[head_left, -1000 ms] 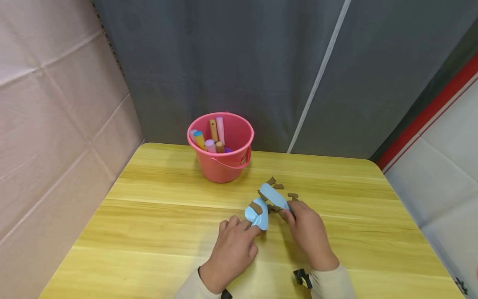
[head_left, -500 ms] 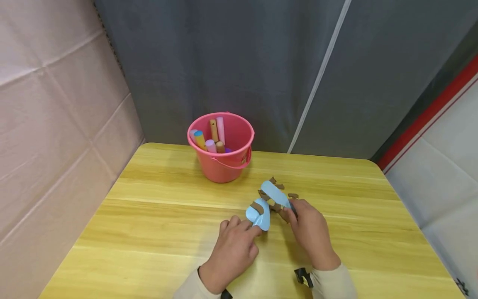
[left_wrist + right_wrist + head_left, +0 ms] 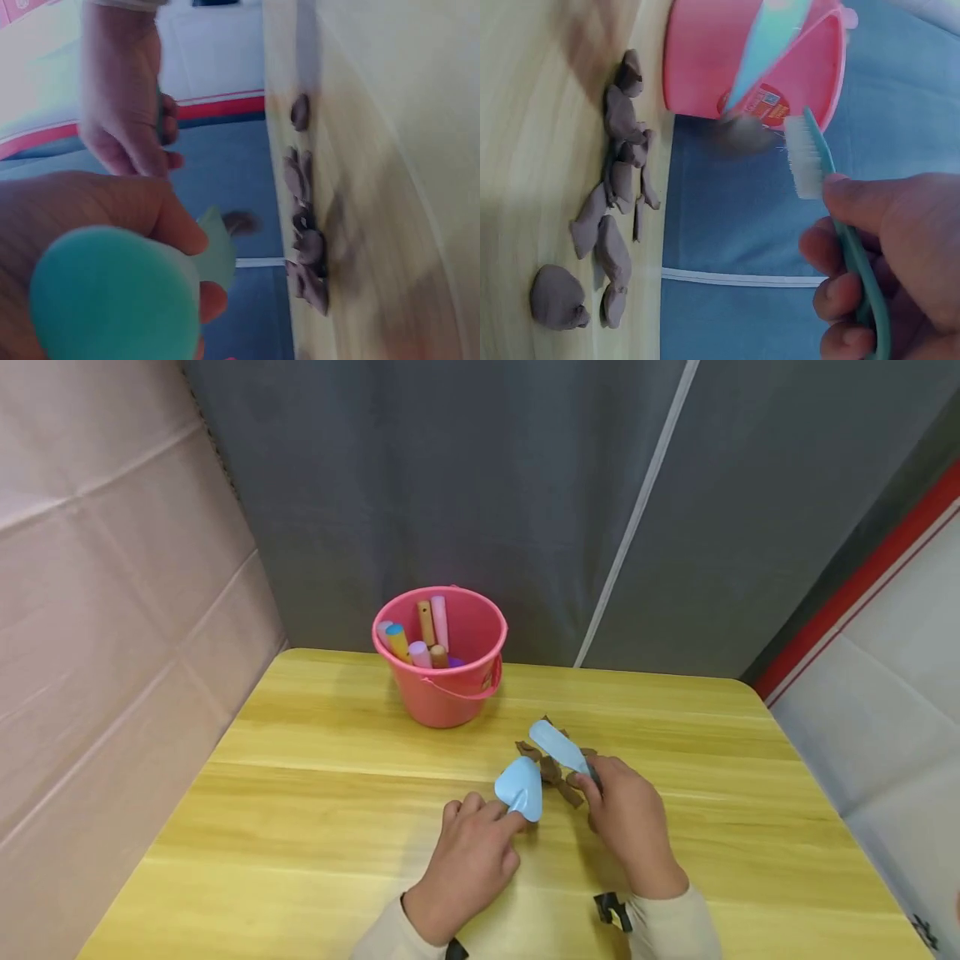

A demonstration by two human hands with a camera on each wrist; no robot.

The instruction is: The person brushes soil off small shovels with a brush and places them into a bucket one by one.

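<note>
My left hand (image 3: 472, 864) grips a small light-blue toy shovel (image 3: 519, 787) by its handle, whose round teal end fills the front of the left wrist view. Its blade is held over the table, tilted. Just off the blade tip, a blurred brown piece (image 3: 742, 136) hangs in mid-air in the right wrist view. My right hand (image 3: 633, 827) holds a light-blue brush (image 3: 851, 251) with white bristles (image 3: 804, 159), raised clear of the shovel. Beneath both tools, several brown clay-like pieces (image 3: 615, 180) lie in a loose heap on the wooden table.
A pink bucket (image 3: 446, 697) stands at the table's back, left of the brown pieces. Several coloured handles (image 3: 427, 622) stick up inside it. A dark grey curtain (image 3: 465, 485) hangs behind the table (image 3: 300, 827), with pale panels at either side.
A brown piece that lay on the shovel blade has come off it. The brush has shifted slightly right and away. My left hand has hardly moved.
</note>
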